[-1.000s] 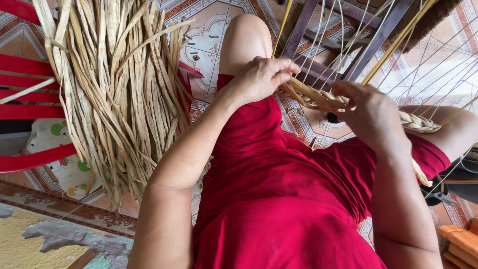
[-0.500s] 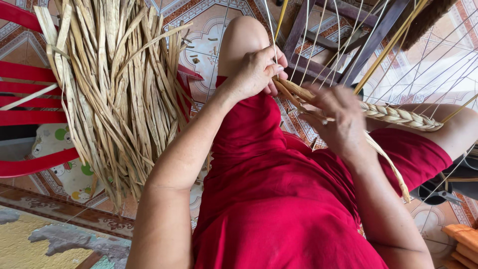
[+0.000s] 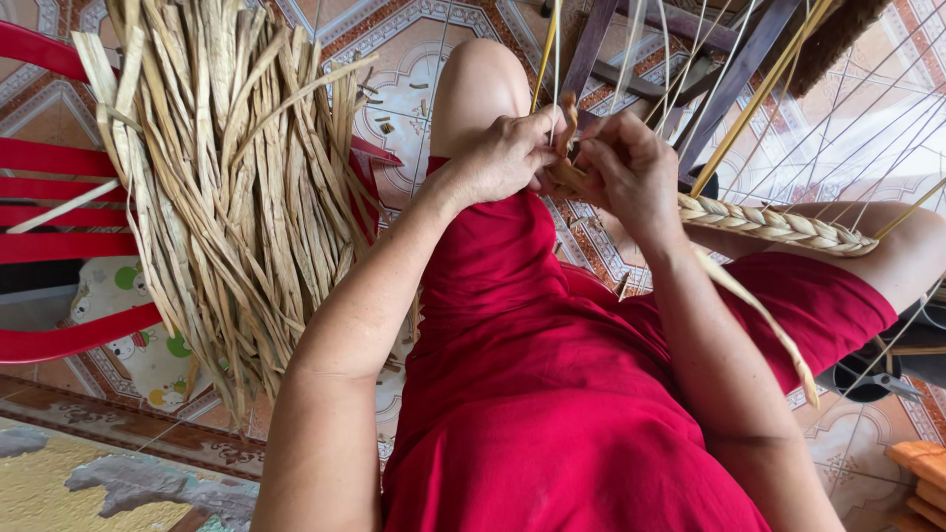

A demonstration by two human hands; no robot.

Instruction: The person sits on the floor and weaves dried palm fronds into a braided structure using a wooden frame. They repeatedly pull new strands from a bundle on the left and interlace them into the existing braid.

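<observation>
Upper centre of frame, left hand (image 3: pixel 503 158) and right hand (image 3: pixel 631 177) meet above the knee, both pinched closed on the working end of a braided straw rope (image 3: pixel 778 225), strands kept taut so the plait stays tight. Finished braid trails right across the red-clad thigh. Loose dried straw bundle (image 3: pixel 227 187) hangs over a red chair (image 3: pixel 59 187) at left, within reach.

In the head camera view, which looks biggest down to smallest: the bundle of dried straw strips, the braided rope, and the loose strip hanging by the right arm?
1. Bundle of dried straw strips, by far the largest.
2. Braided rope running out from the hands.
3. Loose strip; about as long as the braid but much thinner, so this ranking is unsure.
</observation>
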